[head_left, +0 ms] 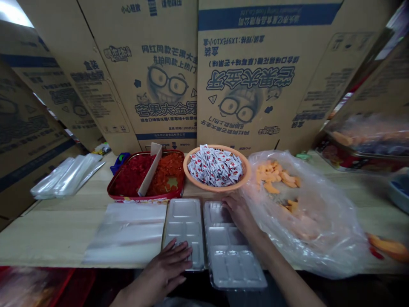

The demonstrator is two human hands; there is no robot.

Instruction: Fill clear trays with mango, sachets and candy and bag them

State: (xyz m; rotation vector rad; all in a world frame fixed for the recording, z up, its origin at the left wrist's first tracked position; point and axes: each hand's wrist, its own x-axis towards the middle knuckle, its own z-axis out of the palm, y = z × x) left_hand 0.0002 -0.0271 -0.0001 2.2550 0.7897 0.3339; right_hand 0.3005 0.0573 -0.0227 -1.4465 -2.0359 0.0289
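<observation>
Two clear plastic trays with moulded compartments lie side by side at the table's front edge. My left hand (174,262) rests on the lower part of the left plastic tray (183,207), its fingers spread. At the far right corner of the right plastic tray (234,264), my right hand (236,209) has its fingers curled over the tray's edge; the thumb's grip is partly hidden. This tray's near end juts past the table edge. Just beyond my right hand stands an orange basket (191,179) heaped with small white printed sachets (215,166).
A red tin (147,198) with a cardboard divider holds red and orange pieces. Flat clear bags (128,230) lie left of the trays; more folded bags (67,175) lie farther left. A big plastic bag (332,230) holds orange pieces. Cardboard boxes (172,34) wall the back.
</observation>
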